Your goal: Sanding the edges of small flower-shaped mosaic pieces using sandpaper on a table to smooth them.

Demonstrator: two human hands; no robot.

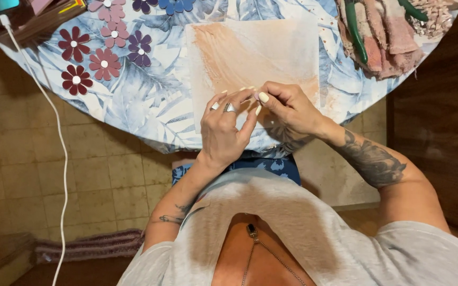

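My left hand (223, 130) and my right hand (287, 106) meet over the near edge of a round table, fingertips pinched together. Whatever sits between the fingertips is too small to make out. Both hands hover above a pale square work mat (250, 53) smeared with peach-coloured stains. A ring shows on a left finger. Both forearms carry tattoos.
The table wears a blue leaf-print cloth (149, 100). Several paper flowers (104, 63) in dark red, pink and purple lie at the left. Green-handled pliers (355, 32) rest on a pink rag (393, 42) at the right. A white cable (62, 159) hangs to the tiled floor.
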